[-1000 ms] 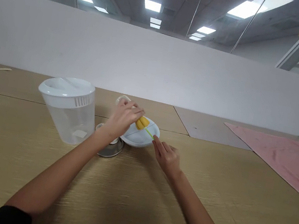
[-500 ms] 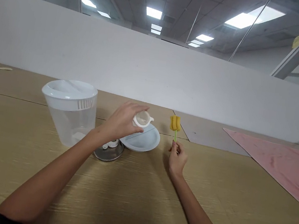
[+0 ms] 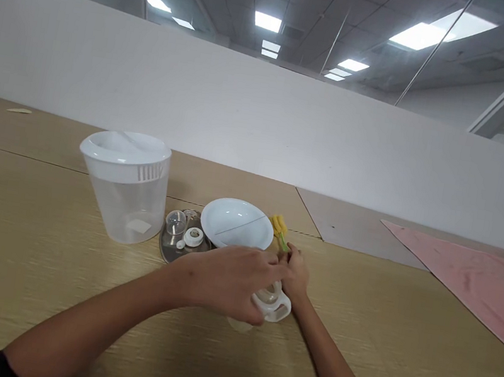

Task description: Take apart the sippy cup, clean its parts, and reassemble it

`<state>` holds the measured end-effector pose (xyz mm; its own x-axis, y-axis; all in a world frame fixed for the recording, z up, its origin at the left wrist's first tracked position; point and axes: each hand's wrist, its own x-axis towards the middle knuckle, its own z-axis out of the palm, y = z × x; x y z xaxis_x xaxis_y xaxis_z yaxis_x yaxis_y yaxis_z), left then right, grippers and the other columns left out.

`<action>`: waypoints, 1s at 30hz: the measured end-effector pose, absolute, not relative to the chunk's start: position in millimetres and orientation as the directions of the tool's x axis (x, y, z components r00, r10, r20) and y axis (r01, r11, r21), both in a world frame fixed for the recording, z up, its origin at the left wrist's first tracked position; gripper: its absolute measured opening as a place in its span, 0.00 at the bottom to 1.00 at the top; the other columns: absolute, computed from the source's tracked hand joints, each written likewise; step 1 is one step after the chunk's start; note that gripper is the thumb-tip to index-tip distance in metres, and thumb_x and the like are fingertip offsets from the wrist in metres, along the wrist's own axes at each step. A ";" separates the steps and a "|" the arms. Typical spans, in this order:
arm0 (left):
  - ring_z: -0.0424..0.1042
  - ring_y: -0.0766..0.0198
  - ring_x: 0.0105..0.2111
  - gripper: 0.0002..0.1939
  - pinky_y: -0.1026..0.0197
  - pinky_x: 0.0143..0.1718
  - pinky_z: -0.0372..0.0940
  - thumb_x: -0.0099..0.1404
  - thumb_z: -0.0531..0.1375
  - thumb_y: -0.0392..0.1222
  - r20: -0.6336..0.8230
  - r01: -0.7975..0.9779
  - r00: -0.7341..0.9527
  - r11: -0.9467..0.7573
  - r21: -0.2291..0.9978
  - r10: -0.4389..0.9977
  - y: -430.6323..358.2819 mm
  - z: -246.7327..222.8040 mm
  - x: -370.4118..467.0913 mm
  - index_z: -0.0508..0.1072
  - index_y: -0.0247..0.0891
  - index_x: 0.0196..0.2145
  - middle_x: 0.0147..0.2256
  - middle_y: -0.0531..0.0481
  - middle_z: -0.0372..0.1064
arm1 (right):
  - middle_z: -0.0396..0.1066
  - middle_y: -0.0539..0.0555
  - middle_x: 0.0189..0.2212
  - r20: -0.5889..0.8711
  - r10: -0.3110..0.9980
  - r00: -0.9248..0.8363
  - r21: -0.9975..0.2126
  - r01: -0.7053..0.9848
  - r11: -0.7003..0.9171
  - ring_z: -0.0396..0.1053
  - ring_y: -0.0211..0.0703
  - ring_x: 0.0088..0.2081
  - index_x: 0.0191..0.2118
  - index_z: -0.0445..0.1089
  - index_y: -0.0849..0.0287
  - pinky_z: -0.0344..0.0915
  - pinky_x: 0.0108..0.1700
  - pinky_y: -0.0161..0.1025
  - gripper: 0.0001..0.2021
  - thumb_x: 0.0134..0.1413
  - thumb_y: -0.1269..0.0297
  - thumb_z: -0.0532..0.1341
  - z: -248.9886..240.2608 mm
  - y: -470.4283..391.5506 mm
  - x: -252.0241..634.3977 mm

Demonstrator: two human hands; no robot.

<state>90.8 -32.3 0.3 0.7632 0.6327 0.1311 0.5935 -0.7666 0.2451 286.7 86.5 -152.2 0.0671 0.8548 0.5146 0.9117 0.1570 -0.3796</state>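
My left hand (image 3: 228,279) is closed around a small clear baby bottle (image 3: 272,306) with a white handled collar. Its handle points right, and the hand covers most of its body. Just beyond, my right hand (image 3: 296,273) is closed on the green stem of a sponge bottle brush (image 3: 279,223), whose yellow head tilts away to the left. The two hands are close together; whether they touch I cannot tell. Behind them sits a white bowl (image 3: 224,209) with a thin straight line across it. Left of that, a metal tray (image 3: 167,250) carries a clear dome cap (image 3: 176,222) and a white ring (image 3: 193,237).
A tall translucent bucket (image 3: 128,201) with a white rim stands on the left of the wooden-toned table (image 3: 29,268). At the right lies a pink cloth (image 3: 471,280). A white wall (image 3: 245,111) with glass above it closes off the back.
My left hand has brought the bottle right and nearer to me, over to my right hand. The brush has tipped from upright to leaning left. The tray's contents now show.
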 end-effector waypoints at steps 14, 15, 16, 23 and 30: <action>0.71 0.55 0.33 0.14 0.59 0.30 0.64 0.54 0.58 0.36 0.000 0.728 0.685 -0.685 -0.009 0.728 -14.1 -23.4 95.6 0.68 0.34 0.41 0.39 0.42 0.68 | 0.69 0.59 0.43 0.285 0.958 0.020 -0.270 0.961 0.060 0.69 0.45 0.40 0.48 0.65 0.63 0.57 0.31 0.35 0.16 0.56 0.73 0.49 -134.9 74.3 273.4; 0.71 0.55 0.34 0.14 0.58 0.30 0.64 0.54 0.57 0.37 0.003 0.740 0.672 -0.672 -0.017 0.740 -12.1 -25.6 95.6 0.68 0.34 0.41 0.40 0.42 0.68 | 0.69 0.59 0.43 0.285 0.958 0.017 -0.266 0.962 0.062 0.69 0.45 0.40 0.48 0.65 0.63 0.57 0.31 0.35 0.16 0.56 0.73 0.49 -134.2 74.1 273.0; 0.71 0.54 0.34 0.14 0.58 0.30 0.64 0.54 0.57 0.37 0.007 0.753 0.658 -0.657 -0.024 0.753 -10.2 -27.7 95.6 0.69 0.34 0.41 0.40 0.41 0.68 | 0.69 0.59 0.43 0.288 0.958 0.014 -0.262 0.963 0.065 0.69 0.44 0.40 0.48 0.65 0.63 0.57 0.31 0.35 0.16 0.56 0.73 0.49 -133.9 74.0 272.8; 0.70 0.50 0.41 0.27 0.54 0.39 0.64 0.56 0.58 0.56 0.005 0.794 0.606 -0.605 0.055 0.796 -2.0 -18.5 83.8 0.68 0.35 0.47 0.42 0.40 0.69 | 0.68 0.61 0.42 0.321 0.947 0.011 -0.260 0.962 0.077 0.68 0.46 0.39 0.49 0.65 0.64 0.58 0.33 0.36 0.16 0.55 0.71 0.51 -134.6 74.9 275.2; 0.70 0.53 0.43 0.20 0.57 0.41 0.63 0.66 0.47 0.49 0.058 0.974 0.226 -0.226 -0.005 0.972 24.9 -1.3 31.4 0.69 0.32 0.45 0.42 0.38 0.71 | 0.70 0.55 0.39 0.495 0.868 0.039 -0.381 0.908 0.176 0.67 0.43 0.38 0.49 0.64 0.61 0.59 0.37 0.35 0.16 0.57 0.66 0.48 -100.5 72.7 265.7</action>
